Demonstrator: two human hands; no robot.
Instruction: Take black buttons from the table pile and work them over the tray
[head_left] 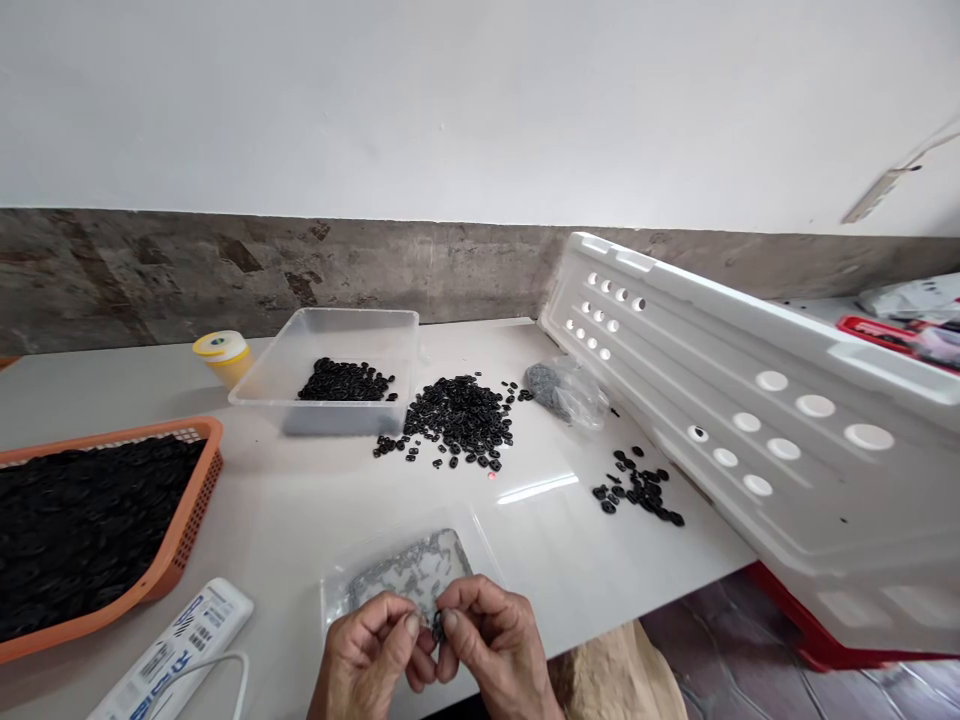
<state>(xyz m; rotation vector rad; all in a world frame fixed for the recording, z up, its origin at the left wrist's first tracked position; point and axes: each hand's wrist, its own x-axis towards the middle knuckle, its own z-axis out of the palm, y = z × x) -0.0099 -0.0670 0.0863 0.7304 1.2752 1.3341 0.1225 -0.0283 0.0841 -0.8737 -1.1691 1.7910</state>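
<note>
Two hands, left hand (371, 650) and right hand (491, 645), were pinched shut on one small black ring (438, 627); beyond it, a loose heap of black rings (457, 415) was left beside the partly filled clear plastic tub (289, 365).

The small dark part (437, 626) pinched between both hands' fingertips at six o'clock is too tiny to identify.

A small assembly or sorting workshop is shown. A plain white table (300, 520) is set against a bare wall with a rough concrete base strip (225, 270). Bulk stock is laid out on it: an orange basket (196, 500) filled with small black parts, a clear tub (330, 340) holding more, and loose heaps (457, 415) on the surface. A large white plastic crate (750, 400) is propped alongside.
</note>
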